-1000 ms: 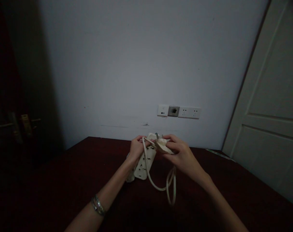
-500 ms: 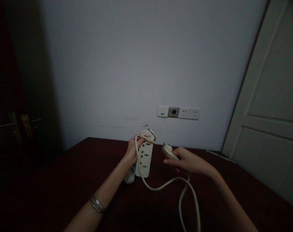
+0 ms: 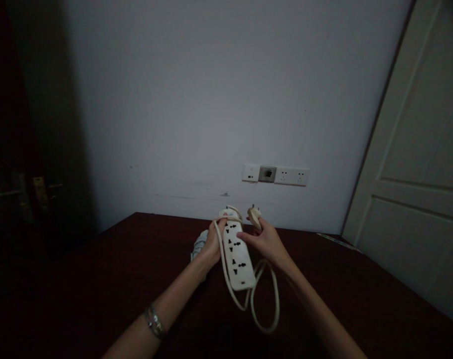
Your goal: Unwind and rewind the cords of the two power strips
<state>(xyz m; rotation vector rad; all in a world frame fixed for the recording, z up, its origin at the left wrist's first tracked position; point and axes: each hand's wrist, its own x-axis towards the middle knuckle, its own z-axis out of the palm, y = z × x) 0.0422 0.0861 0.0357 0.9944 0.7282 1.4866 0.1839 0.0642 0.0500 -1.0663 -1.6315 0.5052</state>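
My left hand (image 3: 213, 243) is closed around the upper end of a white power strip (image 3: 244, 276), which is tilted with its sockets facing me. A loop of white cord (image 3: 277, 304) wraps over the strip's top and hangs below it. The pale plug (image 3: 254, 218) sits in my right hand (image 3: 266, 243), its metal prongs pointing up. My right thumb reaches over to the strip's right edge. Behind my left wrist lies a pale, crumpled-looking bundle (image 3: 199, 244), partly hidden; I cannot make out what it is.
A dark red tabletop (image 3: 136, 264) spreads beneath my hands. On the wall behind it are white socket plates (image 3: 291, 176) and a grey plate (image 3: 267, 174). A flat strip-like item (image 3: 338, 242) lies at the back right edge. A pale panelled door (image 3: 416, 199) stands at the right.
My right hand has moved left and up with the plug, close against the power strip. The strip's lower end has swung right, and the hanging cord has drawn into a smaller loop.
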